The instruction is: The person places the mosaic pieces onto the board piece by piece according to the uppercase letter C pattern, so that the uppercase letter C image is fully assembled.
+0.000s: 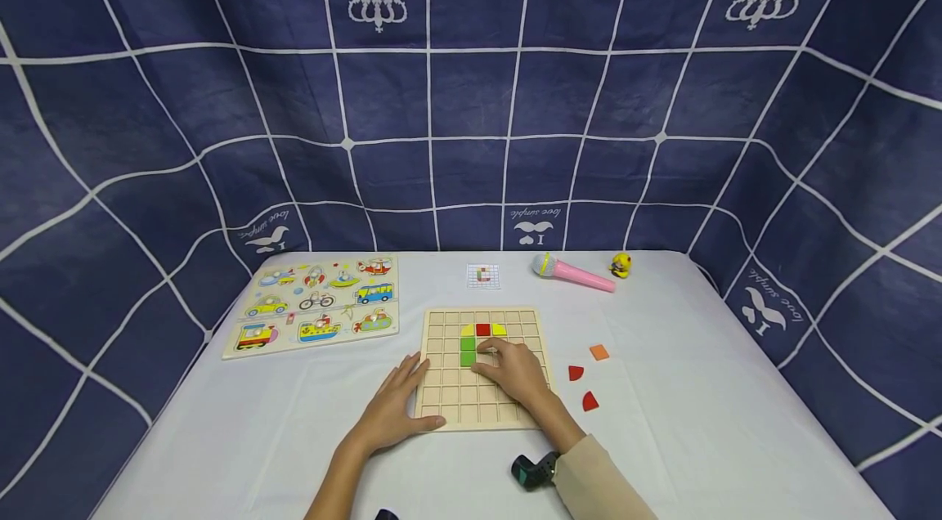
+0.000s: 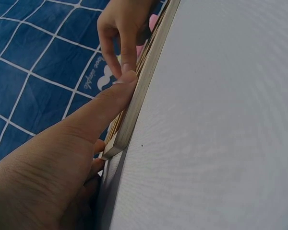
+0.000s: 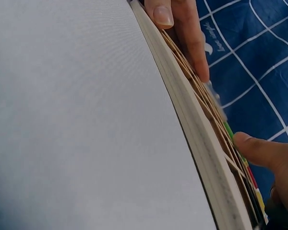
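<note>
Beneath the right hand [image 1: 515, 369] lies the board [image 1: 449, 393], thumb and forefinger slightly parted beside two green squares [image 1: 468, 343] set in it; from where I stand, I can't tell whether they pinch a piece. Just beyond that grip, a red square [image 1: 482, 329] sits between two yellow pieces [image 1: 499, 330]. To its left, the left hand [image 1: 393, 410] rests loosely spread along the board's edge. Off to its right lie two red pieces [image 1: 576, 373] and an orange square [image 1: 599, 352]

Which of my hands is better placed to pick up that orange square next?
Probably your right hand: it's over the grid board, nearer the orange square lying beyond the board's right side. Your left hand is at the board's left edge, farther away.
</note>
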{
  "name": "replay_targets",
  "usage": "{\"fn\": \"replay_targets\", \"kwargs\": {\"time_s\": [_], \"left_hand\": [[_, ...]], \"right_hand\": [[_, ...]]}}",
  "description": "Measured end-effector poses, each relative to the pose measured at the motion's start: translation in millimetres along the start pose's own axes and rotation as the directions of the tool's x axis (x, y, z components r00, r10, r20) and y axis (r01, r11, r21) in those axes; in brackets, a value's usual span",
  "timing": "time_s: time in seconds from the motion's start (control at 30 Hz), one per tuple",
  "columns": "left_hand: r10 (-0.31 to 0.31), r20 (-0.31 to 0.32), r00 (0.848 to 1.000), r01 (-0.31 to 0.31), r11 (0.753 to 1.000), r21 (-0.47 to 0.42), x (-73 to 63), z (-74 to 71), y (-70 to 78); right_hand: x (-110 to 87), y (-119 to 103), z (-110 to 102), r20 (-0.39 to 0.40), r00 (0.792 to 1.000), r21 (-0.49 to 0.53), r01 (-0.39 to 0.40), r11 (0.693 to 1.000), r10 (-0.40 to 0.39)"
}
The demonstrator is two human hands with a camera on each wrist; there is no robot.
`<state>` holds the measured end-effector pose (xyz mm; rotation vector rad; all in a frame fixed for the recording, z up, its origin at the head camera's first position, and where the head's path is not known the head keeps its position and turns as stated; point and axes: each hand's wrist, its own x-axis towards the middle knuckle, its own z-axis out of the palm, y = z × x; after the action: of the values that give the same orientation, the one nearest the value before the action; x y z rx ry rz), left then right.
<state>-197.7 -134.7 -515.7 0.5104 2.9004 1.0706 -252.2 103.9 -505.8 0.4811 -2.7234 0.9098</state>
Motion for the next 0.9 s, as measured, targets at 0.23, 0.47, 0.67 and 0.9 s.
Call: {"fn": "replay_targets", "kwargs": {"time_s": [0.23, 0.47, 0.67, 0.9], "left_hand": [[0.000, 0.002, 1.000, 0.000, 1.000, 0.008, 0.8, 0.1, 0.2], [-0.003, 0.001, 1.000, 0.003, 1.000, -0.006, 0.1, -0.4, 1.3], [-0.010, -0.003, 1.000, 0.010, 1.000, 0.006, 0.8, -0.7, 0.2], [0.000, 0.003, 1.000, 0.000, 1.000, 0.005, 2.1, 0.1, 0.3]], "right_hand": [[-9.9, 8, -20, -0.044, 0.999, 0.016, 0.008, 1.000, -0.008], [-28.7, 35, -62, -0.085, 0.996, -0.024, -0.019, 1.000, 0.017], [-47.7, 63, -92, -0.099, 0.993, -0.078, -0.074, 0.994, 0.067], [-62.4, 85, -101, -0.062, 0.979, -0.078, -0.200, 0.977, 0.195]]}}
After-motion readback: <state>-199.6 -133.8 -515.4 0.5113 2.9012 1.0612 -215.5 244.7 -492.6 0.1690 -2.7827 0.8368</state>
